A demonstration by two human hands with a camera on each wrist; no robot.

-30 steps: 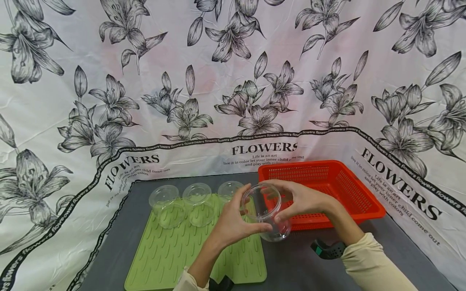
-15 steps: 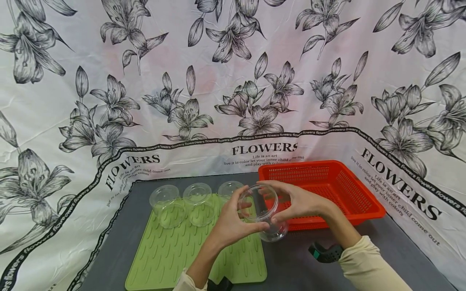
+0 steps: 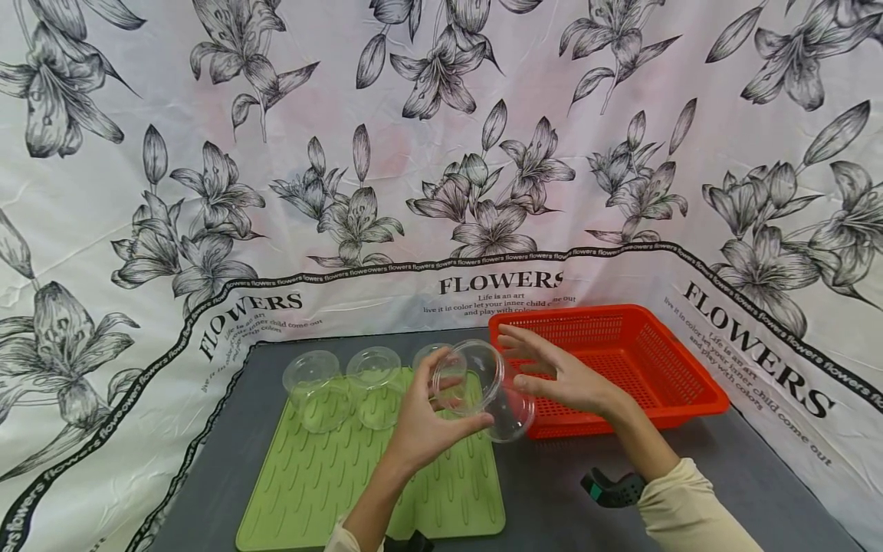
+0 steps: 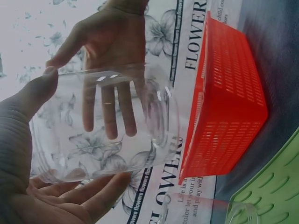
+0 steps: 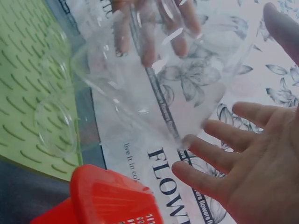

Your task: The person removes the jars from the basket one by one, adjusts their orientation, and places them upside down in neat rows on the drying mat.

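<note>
My left hand (image 3: 428, 425) holds a clear plastic jar (image 3: 512, 425) near its open rim, thumb on one side and fingers on the other. The jar is tilted, mouth toward me and base pointing away to the right. My right hand (image 3: 576, 383) is beside the jar's far end, fingers stretched out and spread. In the left wrist view, fingers of the right hand (image 4: 114, 44) show through the transparent wall. The right wrist view has the fingertips (image 5: 191, 140) right at the jar's edge (image 5: 154, 121).
Several similar clear jars (image 3: 323, 406) stand in a row along the back of a green ridged mat (image 3: 359, 491). A red perforated plastic basket (image 3: 679, 368) sits at the right on the grey table (image 3: 552, 506). Behind hangs a flower-printed cloth (image 3: 386, 291).
The right hand has released the jar and its fingers have straightened. The left hand has moved slightly left with the jar, whose base now swings more to the right.
</note>
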